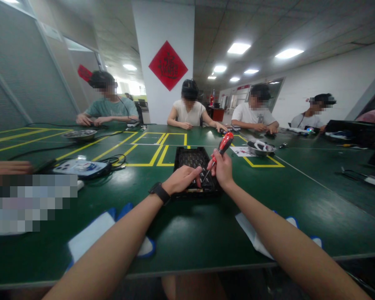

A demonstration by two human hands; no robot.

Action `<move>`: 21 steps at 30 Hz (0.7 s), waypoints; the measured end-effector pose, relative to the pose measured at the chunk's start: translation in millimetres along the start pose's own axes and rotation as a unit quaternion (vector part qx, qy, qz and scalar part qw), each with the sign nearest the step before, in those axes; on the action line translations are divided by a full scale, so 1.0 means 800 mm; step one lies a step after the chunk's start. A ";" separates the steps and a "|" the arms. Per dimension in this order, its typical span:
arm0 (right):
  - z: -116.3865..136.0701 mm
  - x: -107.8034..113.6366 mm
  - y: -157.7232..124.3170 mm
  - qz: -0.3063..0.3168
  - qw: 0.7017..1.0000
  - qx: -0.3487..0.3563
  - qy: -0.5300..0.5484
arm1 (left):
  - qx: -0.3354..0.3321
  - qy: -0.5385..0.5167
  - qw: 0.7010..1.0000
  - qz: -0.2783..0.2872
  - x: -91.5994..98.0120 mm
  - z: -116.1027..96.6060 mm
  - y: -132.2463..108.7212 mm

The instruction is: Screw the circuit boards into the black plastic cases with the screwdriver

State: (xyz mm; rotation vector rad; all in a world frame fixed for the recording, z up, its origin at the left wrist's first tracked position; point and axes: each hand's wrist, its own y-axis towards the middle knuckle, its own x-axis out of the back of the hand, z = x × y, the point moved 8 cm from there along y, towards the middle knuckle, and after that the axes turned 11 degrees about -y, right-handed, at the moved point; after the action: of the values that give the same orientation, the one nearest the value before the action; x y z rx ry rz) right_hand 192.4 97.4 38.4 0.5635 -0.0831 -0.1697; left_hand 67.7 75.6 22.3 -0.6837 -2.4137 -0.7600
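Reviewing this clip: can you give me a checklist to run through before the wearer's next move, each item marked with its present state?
1. Screwdriver gripped in the right hand: ok, red end up.
2. Screwdriver tip seated on a part: cannot tell, too small.
3. Left hand at the black tray: ok; whether it holds anything, cannot tell.
4. Tray resting on the green table: ok.
5. White-and-blue gloves apart from the tray: ok, nearer the wearer.
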 end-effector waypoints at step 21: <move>-0.067 0.019 0.003 -0.091 0.979 -0.182 0.019 | 0.012 -0.041 0.999 -0.033 0.008 0.005 -0.001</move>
State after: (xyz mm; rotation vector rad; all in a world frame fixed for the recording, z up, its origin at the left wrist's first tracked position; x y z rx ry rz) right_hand 214.0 125.1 -5.1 0.2066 0.0368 -0.3441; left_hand 61.0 79.1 23.1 -0.6397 -2.5271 -0.7409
